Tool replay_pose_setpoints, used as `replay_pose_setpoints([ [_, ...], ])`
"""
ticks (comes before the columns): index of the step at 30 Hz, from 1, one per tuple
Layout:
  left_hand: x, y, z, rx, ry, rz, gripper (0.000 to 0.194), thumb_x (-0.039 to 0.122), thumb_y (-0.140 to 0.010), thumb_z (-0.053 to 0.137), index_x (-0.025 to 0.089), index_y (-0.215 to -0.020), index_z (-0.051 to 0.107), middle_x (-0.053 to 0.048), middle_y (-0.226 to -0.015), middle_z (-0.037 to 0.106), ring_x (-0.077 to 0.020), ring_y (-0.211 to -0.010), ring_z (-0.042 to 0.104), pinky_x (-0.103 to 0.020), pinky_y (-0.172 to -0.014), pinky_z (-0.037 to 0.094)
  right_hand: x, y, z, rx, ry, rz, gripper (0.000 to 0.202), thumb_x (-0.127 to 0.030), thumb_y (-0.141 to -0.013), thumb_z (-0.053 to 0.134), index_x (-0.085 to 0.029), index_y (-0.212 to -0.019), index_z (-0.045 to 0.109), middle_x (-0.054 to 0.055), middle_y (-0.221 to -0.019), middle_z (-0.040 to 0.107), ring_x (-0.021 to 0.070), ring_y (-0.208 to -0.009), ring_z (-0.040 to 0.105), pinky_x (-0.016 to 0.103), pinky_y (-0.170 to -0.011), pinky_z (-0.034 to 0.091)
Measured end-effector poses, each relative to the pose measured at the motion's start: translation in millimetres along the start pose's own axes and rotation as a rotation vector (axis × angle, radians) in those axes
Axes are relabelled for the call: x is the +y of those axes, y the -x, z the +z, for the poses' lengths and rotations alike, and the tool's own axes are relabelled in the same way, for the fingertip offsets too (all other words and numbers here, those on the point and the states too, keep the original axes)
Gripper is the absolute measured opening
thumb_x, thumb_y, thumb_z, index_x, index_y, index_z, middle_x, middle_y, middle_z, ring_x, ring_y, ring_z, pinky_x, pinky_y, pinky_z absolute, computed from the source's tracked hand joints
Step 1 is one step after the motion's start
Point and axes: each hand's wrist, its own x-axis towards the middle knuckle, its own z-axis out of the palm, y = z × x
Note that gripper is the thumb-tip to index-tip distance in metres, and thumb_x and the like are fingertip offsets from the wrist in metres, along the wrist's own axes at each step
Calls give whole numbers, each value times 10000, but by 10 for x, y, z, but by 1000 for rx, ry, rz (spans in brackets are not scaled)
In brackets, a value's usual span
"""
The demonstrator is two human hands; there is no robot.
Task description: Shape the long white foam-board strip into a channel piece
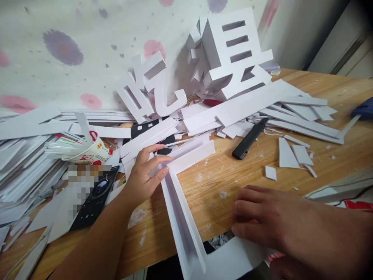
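Note:
A white foam-board frame piece (182,210) lies on the wooden table (221,175), with one arm running toward me and another bending right at its far corner. My left hand (145,171) presses on that far corner, fingers spread over the board's edge. My right hand (268,217) rests palm down on the table near the front edge, fingers curled, touching the frame's near white part (233,258). Neither hand carries a tool.
A black utility knife (250,138) lies beyond the frame. Large white 3D foam characters (233,54) lean on the flowered wall. Foam strips and scraps (294,112) litter the right; stacked boards (23,163), a paper cup (87,151) and a black remote (96,198) sit left.

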Motion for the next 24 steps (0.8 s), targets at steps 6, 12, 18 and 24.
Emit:
replay_pose_setpoints([
  [6,52,-25,28,34,29,-48,197,320,-824,577,260,-992,661,-51,-1102,604,-244,-1076,567,-428,-998,414,-168,-217,40,6,15,20,216,-343,-828,738,-174,-876,612,31,-879,575,207,-805,507,357,-748,402],
  [12,58,-29,96,46,107,-107,187,346,-795,606,246,-935,677,-45,-1104,587,-238,-1100,549,-389,-1027,392,-177,-374,143,22,36,35,218,-357,-895,675,-155,-868,596,33,-869,572,198,-785,517,318,-661,388],
  [18,1,-32,141,24,193,-193,207,391,-773,616,235,-898,673,-44,-1066,605,-240,-1103,551,-368,-1022,392,-214,-483,166,31,64,36,357,-511,-893,644,-160,-859,585,38,-868,586,209,-753,540,304,-601,369],
  [24,-58,-14,175,-5,274,-220,162,371,-790,615,261,-894,673,-11,-998,628,-229,-1083,550,-350,-1010,385,-247,-553,171,7,93,66,375,-531,-894,638,-167,-835,566,30,-871,593,219,-755,561,305,-564,365],
])
